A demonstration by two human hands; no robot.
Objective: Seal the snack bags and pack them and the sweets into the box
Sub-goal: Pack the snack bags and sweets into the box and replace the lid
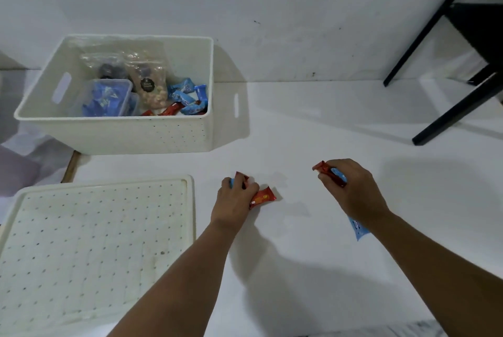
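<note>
Ahead-left of my left grip sits the box, snack bags inside; its lid lies just left. Both grips curl closed around sweets on the tabletop; right grip clutches red and blue wrappers.

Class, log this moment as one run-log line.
left hand: gripping sweets | right hand: gripping sweets | box: open, part-filled | lid: on table
</note>
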